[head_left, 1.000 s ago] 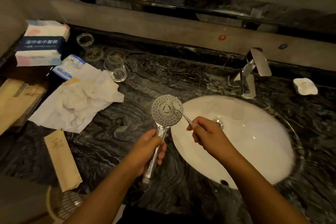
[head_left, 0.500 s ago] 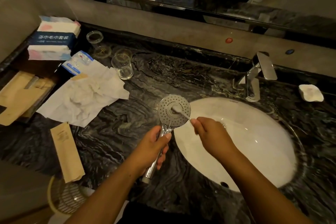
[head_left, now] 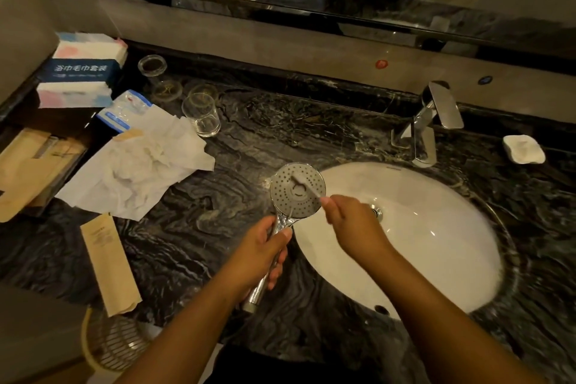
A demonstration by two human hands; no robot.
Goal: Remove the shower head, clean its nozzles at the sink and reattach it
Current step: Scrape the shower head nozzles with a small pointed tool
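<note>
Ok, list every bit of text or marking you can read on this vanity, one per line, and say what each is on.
"浴巾毛巾套装": white characters on the dark band of the wrapped towel pack.
Brown paper sleeve: small print near the top, too small to read.
Blue-and-white packet: printing blurred, unreadable.
Sink: a tiny mark on the back rim, unreadable.
Red dot and blue dot on the backsplash: no legible text.

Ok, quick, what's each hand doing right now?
Left hand: closed around the shower head handle.
Right hand: closed on a toothbrush, bristles on the nozzle face.
</note>
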